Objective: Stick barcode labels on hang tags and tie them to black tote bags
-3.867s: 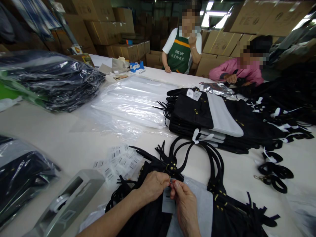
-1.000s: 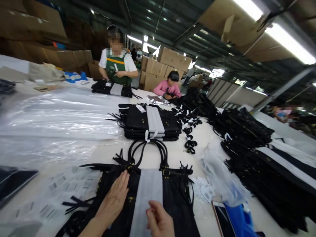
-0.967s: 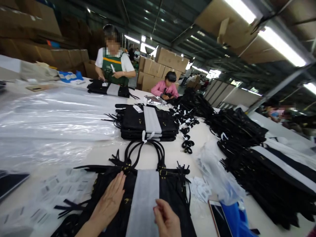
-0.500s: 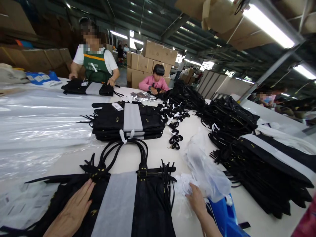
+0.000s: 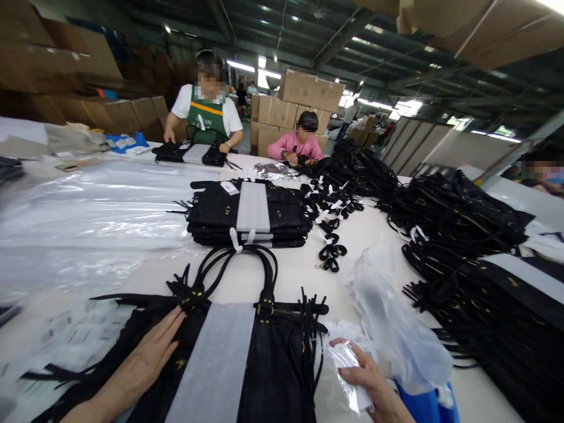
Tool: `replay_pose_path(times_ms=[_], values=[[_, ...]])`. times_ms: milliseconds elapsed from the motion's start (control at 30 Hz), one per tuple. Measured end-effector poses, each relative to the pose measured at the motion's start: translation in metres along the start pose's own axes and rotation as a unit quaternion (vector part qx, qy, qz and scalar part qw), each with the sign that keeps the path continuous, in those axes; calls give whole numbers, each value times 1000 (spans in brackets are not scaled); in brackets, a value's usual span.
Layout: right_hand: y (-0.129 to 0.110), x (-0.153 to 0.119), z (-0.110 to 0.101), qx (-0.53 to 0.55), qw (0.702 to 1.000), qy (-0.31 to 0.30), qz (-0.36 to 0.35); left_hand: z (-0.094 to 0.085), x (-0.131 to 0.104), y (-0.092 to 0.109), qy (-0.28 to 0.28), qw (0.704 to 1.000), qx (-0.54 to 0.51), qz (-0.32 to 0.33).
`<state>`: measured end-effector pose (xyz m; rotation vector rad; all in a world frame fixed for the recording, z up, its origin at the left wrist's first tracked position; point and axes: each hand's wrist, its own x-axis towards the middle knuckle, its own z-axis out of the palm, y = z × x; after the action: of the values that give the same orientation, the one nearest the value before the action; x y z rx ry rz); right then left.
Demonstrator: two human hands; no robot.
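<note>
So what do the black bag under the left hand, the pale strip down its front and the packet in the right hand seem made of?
Black bag: probably leather or imitation leather, mostly matt, judging by its soft folds.
Pale strip: perhaps paper or thin foam, matt, judging by its even, dull surface.
Packet: glossy clear plastic film, likely, given its bright highlights and crinkles.

Bare, long-fingered left hand (image 5: 148, 354) joined a bare, slim left forearm (image 5: 99, 405). Bare right hand (image 5: 368, 375) showed small reddish marks at thumb and forefinger tips, polish or not unclear; bare right forearm (image 5: 394, 408) got cut off at lower edge.
</note>
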<state>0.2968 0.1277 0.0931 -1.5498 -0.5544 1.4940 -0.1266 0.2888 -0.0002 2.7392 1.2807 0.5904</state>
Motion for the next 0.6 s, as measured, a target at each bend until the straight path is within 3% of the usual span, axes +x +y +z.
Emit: replay_pose_path(times_ms=[67,167,267,333,400,467,533,600], values=[[-10,-4,29,87,994,-54,31,-6,3,6,-19,999,-5,-26],[-20,1,75,119,985,-114,47,-22,11,22,-23,997,-18,-71],[-22,11,116,128,977,-164,49,-46,25,50,12,991,-72,-115],[-20,17,137,134,972,-187,50,-62,36,75,-16,976,-177,-122],[-17,21,153,135,969,-200,52,-73,45,98,-82,931,-326,-140],[-14,22,163,132,968,-209,53,-74,52,115,-122,864,-450,-190],[-12,23,169,128,967,-214,54,-69,55,124,-134,800,-534,-240],[-11,22,173,125,968,-210,57,-61,54,128,-114,761,-580,-266]])
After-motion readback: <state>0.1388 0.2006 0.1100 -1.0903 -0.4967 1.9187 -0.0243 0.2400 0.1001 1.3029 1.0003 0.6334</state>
